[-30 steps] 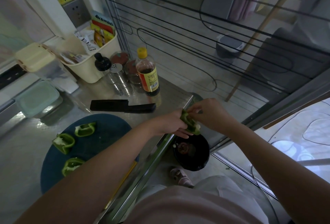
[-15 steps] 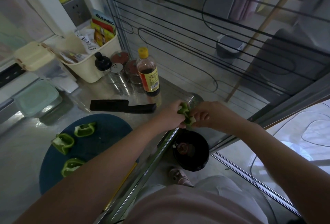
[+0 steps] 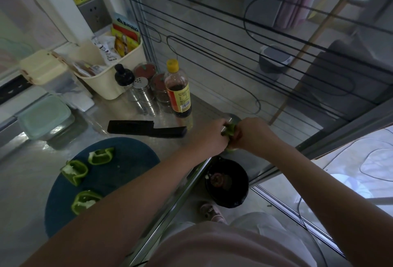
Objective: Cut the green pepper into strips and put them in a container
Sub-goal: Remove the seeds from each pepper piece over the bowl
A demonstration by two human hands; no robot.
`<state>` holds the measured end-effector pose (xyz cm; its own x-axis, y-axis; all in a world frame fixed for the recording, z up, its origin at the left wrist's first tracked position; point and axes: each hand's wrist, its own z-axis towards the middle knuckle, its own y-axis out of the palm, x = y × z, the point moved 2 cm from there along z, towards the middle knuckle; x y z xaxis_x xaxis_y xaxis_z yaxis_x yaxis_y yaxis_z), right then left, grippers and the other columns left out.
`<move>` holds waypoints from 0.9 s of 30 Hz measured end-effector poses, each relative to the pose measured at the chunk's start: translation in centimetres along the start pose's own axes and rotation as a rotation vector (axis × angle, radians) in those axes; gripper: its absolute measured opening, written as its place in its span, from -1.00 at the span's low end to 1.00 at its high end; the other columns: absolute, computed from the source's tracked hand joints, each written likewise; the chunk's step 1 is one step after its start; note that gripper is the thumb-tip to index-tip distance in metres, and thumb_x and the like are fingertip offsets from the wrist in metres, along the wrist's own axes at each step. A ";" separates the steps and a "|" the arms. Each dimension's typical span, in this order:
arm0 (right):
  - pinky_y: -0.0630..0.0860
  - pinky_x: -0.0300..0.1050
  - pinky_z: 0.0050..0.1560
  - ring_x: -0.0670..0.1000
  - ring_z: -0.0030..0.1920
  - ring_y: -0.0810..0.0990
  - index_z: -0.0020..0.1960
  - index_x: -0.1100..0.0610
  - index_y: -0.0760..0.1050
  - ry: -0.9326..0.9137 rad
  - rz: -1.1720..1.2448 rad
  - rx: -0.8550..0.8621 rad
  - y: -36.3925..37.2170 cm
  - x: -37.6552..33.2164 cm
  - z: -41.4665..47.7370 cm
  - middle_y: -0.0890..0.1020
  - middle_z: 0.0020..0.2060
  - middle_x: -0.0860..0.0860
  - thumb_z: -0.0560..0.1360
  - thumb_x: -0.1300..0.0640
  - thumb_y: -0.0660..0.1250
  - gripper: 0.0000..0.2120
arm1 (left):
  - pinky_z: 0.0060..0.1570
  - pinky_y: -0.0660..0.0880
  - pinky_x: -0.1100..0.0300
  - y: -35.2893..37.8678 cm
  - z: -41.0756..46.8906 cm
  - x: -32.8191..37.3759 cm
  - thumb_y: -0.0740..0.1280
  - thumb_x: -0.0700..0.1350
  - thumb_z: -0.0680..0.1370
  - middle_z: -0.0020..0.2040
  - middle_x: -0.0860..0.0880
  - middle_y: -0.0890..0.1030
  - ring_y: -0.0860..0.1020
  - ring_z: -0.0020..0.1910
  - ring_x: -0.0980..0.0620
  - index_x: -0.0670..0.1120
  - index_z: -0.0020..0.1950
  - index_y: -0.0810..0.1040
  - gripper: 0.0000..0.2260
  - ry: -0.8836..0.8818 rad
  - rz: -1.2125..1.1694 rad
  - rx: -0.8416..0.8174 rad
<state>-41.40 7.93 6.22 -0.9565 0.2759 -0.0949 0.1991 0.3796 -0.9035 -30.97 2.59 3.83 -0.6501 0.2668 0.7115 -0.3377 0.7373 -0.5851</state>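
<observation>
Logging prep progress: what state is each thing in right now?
Held pepper piece: gripped by left hand and right hand.
Three pepper pieces: on cutting board, not yet strips.
Knife: lying on counter.
Green-lidded container: closed.
Sauce bottle: upright, capped.
Bin: open.

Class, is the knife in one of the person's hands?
No, the knife lies on the counter, while the left hand and right hand hold a pepper piece.

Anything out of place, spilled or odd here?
Nothing spilled or damaged. Oddly, the left hand and right hand hold a green pepper piece at the edge of the steel counter, over the round black bin on the floor; the black cleaver lies off the blue cutting board.
</observation>
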 end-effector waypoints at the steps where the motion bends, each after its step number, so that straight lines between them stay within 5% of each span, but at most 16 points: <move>1: 0.19 -0.32 -0.48 -0.08 -0.40 0.39 -0.10 0.19 0.59 0.022 -0.042 0.011 0.1 -0.3 0.1 0.38 -0.44 -0.02 0.47 -0.03 0.31 -0.73 | -0.04 0.58 -0.08 0.1 0.0 -0.1 0.26 -0.16 0.49 0.04 -0.08 0.63 0.64 -0.12 -0.08 0.08 0.29 0.39 -0.62 0.000 0.015 0.008; 8: 0.12 -0.30 -0.52 -0.14 -0.48 0.26 -0.42 0.10 0.21 0.075 0.057 0.095 1.0 -1.0 0.6 0.30 -0.45 -0.02 0.50 0.15 0.27 -0.63 | 0.06 0.55 -0.07 -0.3 0.2 -0.2 0.24 -0.20 0.54 0.16 -0.08 0.59 0.62 -0.01 -0.11 -0.01 0.34 0.41 -0.64 -0.022 -0.051 0.051; 12: 0.17 -0.28 -0.51 -0.09 -0.47 0.34 -0.40 0.19 0.39 0.080 0.117 0.096 0.7 -0.6 0.5 0.37 -0.47 -0.01 0.47 0.12 0.30 -0.69 | -0.06 0.61 0.00 -0.5 0.2 -0.3 0.21 -0.22 0.57 0.20 -0.07 0.56 0.64 -0.14 -0.05 -0.02 0.35 0.40 -0.65 0.005 -0.152 0.086; 15: 0.30 -0.25 -0.41 -0.02 -0.31 0.48 -0.14 0.24 0.61 0.043 0.126 0.081 0.0 -0.3 0.1 0.51 -0.34 0.05 0.49 0.06 0.31 -0.76 | -0.13 0.62 0.12 -1.0 0.3 0.0 0.20 -0.29 0.58 0.24 -0.13 0.53 0.63 -0.12 -0.04 -0.05 0.37 0.39 -0.63 0.011 -0.261 0.072; 22: 0.49 -0.16 -0.23 -0.01 -0.25 0.53 -0.08 0.21 0.64 0.113 0.400 0.133 0.2 1.0 -0.1 0.67 -0.15 0.14 0.48 0.07 0.36 -0.79 | -0.08 0.62 0.13 -1.2 0.7 0.3 0.19 -0.30 0.58 0.25 -0.13 0.50 0.61 -0.01 -0.05 -0.03 0.36 0.39 -0.62 -0.030 -0.382 0.034; 27: 0.55 0.05 -0.08 0.20 -0.12 0.61 -0.11 0.34 0.61 0.141 0.436 0.293 0.8 1.3 -0.5 0.65 -0.16 0.25 0.42 0.30 0.28 -0.84 | -0.13 0.63 0.12 -1.1 1.3 -0.6 0.18 -0.33 0.58 0.33 -0.13 0.43 0.59 0.08 -0.14 0.00 0.39 0.38 -0.58 -0.103 -0.509 0.031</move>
<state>-42.41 9.06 5.59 -0.7566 0.4763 -0.4479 0.4840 -0.0526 -0.8735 -31.14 0.86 3.55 -0.4617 -0.1847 0.8676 -0.6474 0.7388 -0.1873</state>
